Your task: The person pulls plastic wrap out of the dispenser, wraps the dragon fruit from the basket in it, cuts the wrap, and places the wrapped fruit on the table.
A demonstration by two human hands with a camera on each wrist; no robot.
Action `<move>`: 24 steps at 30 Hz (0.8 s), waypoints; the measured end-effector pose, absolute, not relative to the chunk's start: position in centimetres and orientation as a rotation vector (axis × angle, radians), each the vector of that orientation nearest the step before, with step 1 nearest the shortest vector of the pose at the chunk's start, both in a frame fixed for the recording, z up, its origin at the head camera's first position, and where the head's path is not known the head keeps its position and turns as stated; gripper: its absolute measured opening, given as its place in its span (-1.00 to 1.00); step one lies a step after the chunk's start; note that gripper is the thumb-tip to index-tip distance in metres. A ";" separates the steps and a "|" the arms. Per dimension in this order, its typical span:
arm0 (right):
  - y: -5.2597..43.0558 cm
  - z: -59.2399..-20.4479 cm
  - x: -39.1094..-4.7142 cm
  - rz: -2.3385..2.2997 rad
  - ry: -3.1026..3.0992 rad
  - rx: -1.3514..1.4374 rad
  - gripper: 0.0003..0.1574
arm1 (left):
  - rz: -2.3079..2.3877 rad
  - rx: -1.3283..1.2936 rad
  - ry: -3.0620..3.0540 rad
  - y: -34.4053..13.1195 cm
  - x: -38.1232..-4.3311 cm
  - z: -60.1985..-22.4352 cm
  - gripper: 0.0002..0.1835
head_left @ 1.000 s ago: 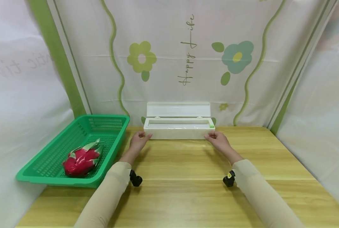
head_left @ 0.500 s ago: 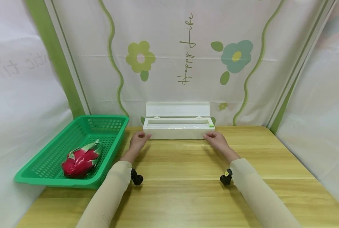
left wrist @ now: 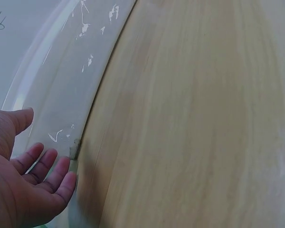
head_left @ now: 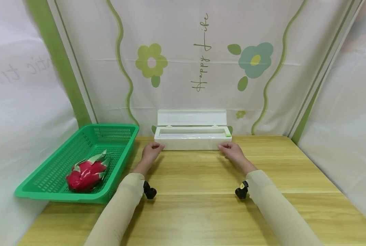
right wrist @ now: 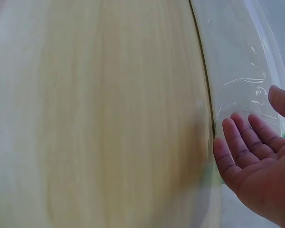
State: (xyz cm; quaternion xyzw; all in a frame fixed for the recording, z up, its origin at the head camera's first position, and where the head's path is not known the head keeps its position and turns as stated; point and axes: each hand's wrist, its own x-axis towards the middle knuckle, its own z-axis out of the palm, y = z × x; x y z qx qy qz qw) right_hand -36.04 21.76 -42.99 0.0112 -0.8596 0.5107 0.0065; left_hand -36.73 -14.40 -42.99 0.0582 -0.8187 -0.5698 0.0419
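A long white cling film dispenser box (head_left: 192, 143) stands at the back of the table, its lid (head_left: 192, 118) raised against the curtain. Clear film glints on its front face in both wrist views. My left hand (head_left: 150, 152) is at the box's front left corner; in the left wrist view its fingers (left wrist: 51, 172) are loosely bent and the thumb is apart from them. At the front right corner is my right hand (head_left: 232, 152), its fingers (right wrist: 247, 142) likewise spread and slightly bent. Whether the fingertips touch the box, I cannot tell. A green slider (head_left: 228, 135) sits at the box's right end.
A green plastic basket (head_left: 121, 174) stands at the table's left side, holding a red dragon fruit (head_left: 85, 175). A patterned curtain (head_left: 183, 78) hangs behind the box. Wood-grain tabletop (head_left: 198, 205) lies between my forearms.
My right hand has shifted slightly left along the box's front, and both wrists have drawn a little inward. The box and basket stay in place; the view has moved slightly.
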 end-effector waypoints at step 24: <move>20.7 -42.9 -36.4 1.794 -2.608 0.012 -0.67 | -1.827 0.181 -2.372 -13.4 -37.5 -43.7 -0.78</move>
